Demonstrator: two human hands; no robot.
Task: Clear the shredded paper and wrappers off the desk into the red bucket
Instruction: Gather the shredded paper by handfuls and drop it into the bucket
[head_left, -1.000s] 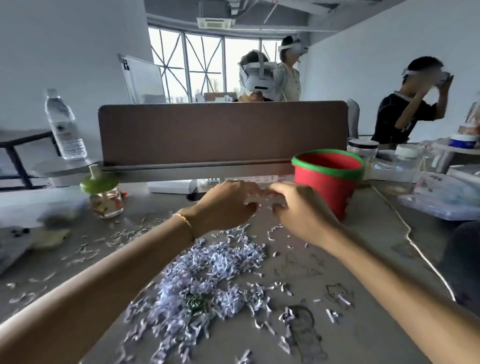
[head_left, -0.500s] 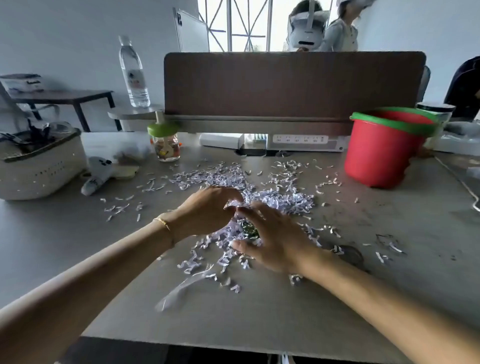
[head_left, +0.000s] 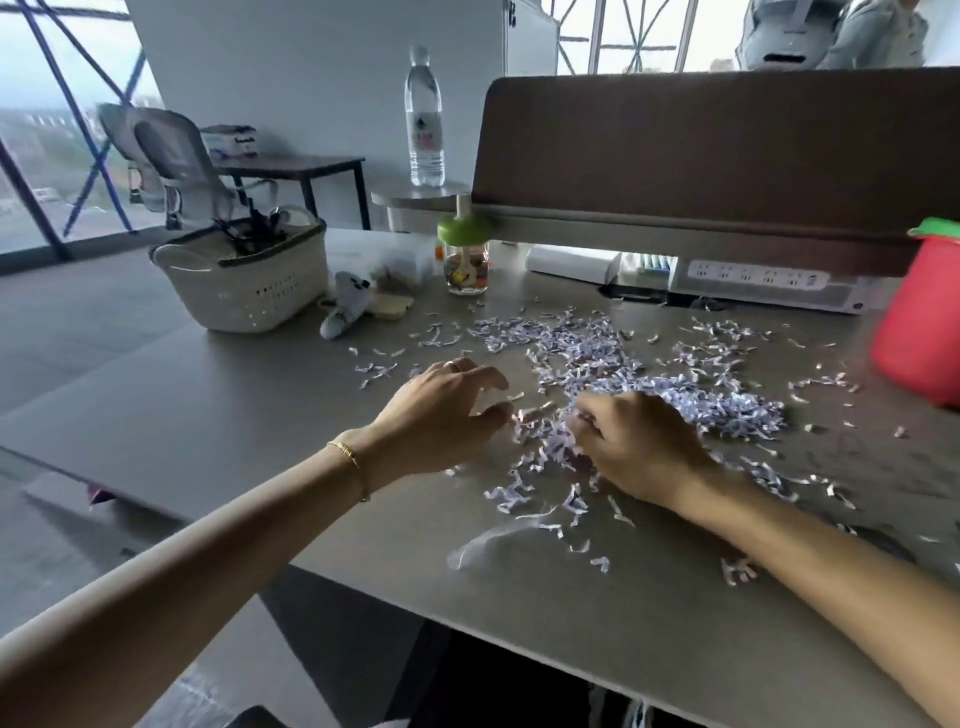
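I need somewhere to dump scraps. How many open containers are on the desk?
2: a basket at the left and the red bucket at the right edge, partly out of frame.

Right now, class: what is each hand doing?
Left hand: open, fingers spread over the desk.
Right hand: curled into the shredded paper, gathering it.

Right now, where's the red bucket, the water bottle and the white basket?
red bucket (head_left: 922, 332), head view, on its red side wall.
water bottle (head_left: 425, 137), head view, on its label.
white basket (head_left: 249, 291), head view, on its front wall.
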